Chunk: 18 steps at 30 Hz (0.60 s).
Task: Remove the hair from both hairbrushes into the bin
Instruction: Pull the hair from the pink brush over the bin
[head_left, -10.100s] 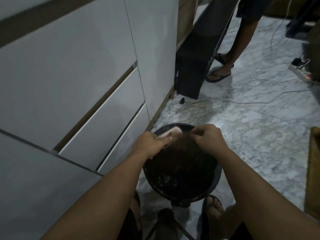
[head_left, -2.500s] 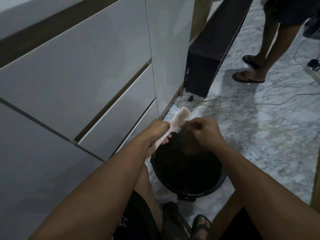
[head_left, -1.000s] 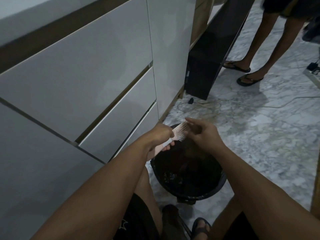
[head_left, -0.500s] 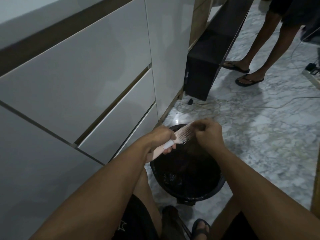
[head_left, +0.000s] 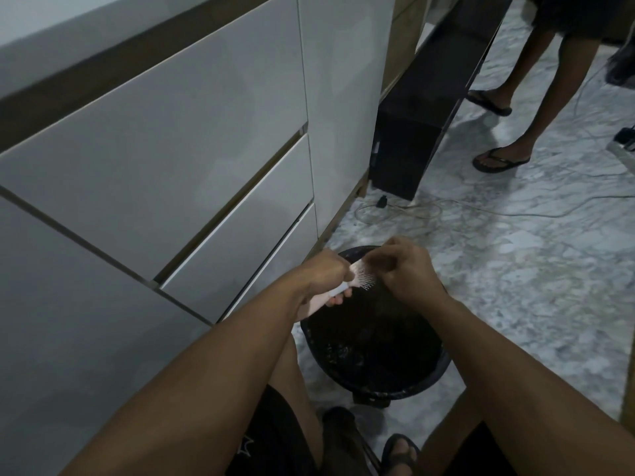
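My left hand [head_left: 324, 274] grips the handle of a pale pink hairbrush [head_left: 360, 280], held over the far left rim of a round black bin [head_left: 427, 381] on the floor. The bristles face right and down. My right hand [head_left: 407, 271] is bunched at the brush's bristles, its fingertips pinched together on them; any hair between the fingers is too dark and blurred to make out. The bin's inside is dark with a shiny liner and some dark clumps. Only one hairbrush is in view.
White drawer fronts [head_left: 192, 166] rise close on the left. A black cabinet [head_left: 426, 108] stands beyond, with cables [head_left: 412, 209] trailing across the marble floor [head_left: 532, 276]. Another person's legs in flip-flops [head_left: 500, 159] stand at the back right. My own feet are below the bin.
Over the last second my right hand closed from spread fingers into a pinch on the bristles. The brush dipped slightly lower over the bin. The other person's feet shifted.
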Each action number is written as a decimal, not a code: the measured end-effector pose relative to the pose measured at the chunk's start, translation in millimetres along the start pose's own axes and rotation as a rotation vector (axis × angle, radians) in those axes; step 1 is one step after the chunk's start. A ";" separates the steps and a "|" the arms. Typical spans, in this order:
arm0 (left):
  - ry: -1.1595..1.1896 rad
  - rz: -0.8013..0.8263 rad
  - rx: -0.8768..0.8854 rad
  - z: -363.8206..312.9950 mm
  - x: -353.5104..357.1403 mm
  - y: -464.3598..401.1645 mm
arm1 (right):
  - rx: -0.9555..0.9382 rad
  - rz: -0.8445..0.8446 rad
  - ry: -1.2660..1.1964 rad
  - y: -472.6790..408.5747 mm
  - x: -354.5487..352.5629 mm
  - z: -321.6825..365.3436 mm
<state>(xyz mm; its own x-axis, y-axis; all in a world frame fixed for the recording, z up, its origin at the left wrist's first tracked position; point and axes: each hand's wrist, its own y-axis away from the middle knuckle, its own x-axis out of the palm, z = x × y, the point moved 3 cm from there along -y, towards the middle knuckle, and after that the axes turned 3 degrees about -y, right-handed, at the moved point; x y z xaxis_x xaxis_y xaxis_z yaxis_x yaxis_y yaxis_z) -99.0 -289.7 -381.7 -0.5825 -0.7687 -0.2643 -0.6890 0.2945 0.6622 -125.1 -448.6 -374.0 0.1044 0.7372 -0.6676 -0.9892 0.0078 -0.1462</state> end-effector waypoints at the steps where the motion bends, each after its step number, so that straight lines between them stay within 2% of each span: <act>1: -0.005 0.000 0.003 -0.4 0.7 -0.3 | 0.002 -0.022 0.003 -0.7 -0.4 0.2; 6: -0.026 -0.018 0.009 -1.6 0.8 -0.7 | 0.228 -0.038 -0.248 -1.0 0.7 -6.2; 11: -0.083 -0.035 0.048 -0.5 -2.2 0.8 | 0.111 0.082 -0.182 8.6 5.4 4.8; 15: -0.134 -0.032 0.090 -0.8 -1.0 1.2 | 0.101 0.016 -0.061 5.6 3.8 5.8; 18: -0.064 -0.030 0.095 -1.4 0.3 0.4 | 0.192 -0.055 -0.144 1.8 3.1 3.3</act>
<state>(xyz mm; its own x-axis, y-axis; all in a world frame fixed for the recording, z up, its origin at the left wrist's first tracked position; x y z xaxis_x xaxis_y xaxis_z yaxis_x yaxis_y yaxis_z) -98.9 -290.6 -380.5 -0.5849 -0.7412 -0.3294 -0.7428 0.3263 0.5846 -126.8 -444.1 -373.9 0.1570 0.8206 -0.5494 -0.9851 0.1693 -0.0287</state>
